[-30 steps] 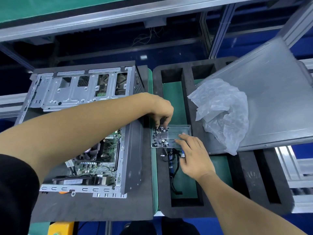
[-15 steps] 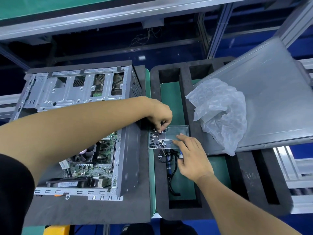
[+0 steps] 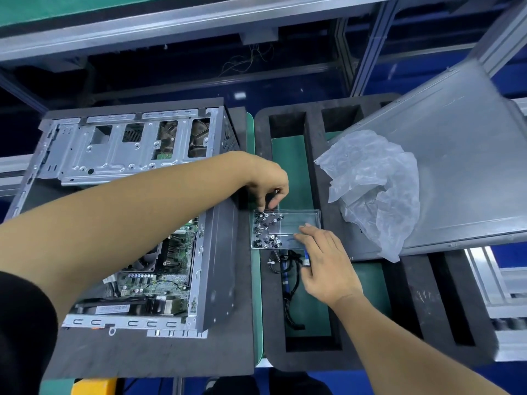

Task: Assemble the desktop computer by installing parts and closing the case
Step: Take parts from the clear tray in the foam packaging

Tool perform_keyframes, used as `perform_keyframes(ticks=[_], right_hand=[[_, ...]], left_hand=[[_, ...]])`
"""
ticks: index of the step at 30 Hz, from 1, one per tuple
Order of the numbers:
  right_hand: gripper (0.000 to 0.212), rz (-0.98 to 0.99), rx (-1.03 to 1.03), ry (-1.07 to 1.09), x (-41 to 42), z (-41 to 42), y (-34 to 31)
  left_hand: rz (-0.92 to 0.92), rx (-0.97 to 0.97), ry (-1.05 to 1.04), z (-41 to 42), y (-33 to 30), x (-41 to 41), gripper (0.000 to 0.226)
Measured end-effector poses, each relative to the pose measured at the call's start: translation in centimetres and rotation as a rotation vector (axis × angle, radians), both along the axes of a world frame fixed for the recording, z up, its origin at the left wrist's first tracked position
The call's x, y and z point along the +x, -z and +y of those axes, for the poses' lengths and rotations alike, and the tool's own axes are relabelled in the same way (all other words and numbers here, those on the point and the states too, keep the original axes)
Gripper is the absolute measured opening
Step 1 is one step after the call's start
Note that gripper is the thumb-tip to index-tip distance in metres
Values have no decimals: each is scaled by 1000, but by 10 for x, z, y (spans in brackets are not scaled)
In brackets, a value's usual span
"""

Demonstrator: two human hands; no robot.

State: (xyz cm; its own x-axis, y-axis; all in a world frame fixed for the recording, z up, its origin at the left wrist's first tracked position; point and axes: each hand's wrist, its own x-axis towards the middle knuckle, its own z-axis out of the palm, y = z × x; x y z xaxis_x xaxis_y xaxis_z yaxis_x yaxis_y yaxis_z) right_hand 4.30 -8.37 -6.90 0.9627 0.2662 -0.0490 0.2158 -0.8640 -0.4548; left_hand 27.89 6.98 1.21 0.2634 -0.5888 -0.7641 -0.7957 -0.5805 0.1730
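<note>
While right hand [image 3: 325,269] steadies, screws [image 3: 266,230]

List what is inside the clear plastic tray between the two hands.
The tray holds many small screws, bunched in its left half. The right hand covers its near right corner, so anything there is hidden.

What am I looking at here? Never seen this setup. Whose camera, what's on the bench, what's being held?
No robot: a person's bare hands, filmed by a camera worn on the head, looking down. The open computer case lies at left with its motherboard exposed. Right of it a black foam tray carries the metal side panel, a crumpled plastic bag, loose cables and a clear screw box. The left hand reaches over the box's screws with fingers curled in a pinching grip; what it holds is too small to tell. The right hand rests on the box's edge.
</note>
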Motion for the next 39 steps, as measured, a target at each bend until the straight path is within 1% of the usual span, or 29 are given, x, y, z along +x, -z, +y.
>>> perform_keyframes(ticks=[4,8,12,13,16,19,24,29,35,39], right_hand=[[64,0,4,2,0,-1,1],[66,-6,10,2,0,-1,1],[66,-17,29,11,-1,-1,2],[67,-18,30,14,-1,-1,2],[66,-23,32,13,-1,-1,2],[63,-28,39,14,-1,-1,2],[64,-28,44,7,-1,-1,3],[65,-22,45,11,-1,-1,3],[64,-15,38,5,-1,-1,3],[65,-16,33,6,-1,-1,3]], left_hand=[[-3,11,-91,1,3,2,29],[13,67,-43,-2,8,-3,26],[-16,45,-17,-3,5,-4,20],[-17,26,-21,-2,4,-3,22],[21,13,6,-1,3,-3,39],[36,58,47,-4,7,-8,43],[38,95,35,-5,16,-12,34],[76,46,53,-5,11,-4,23],[13,27,22,-10,17,-8,25],[52,11,-24,-7,6,-3,34]])
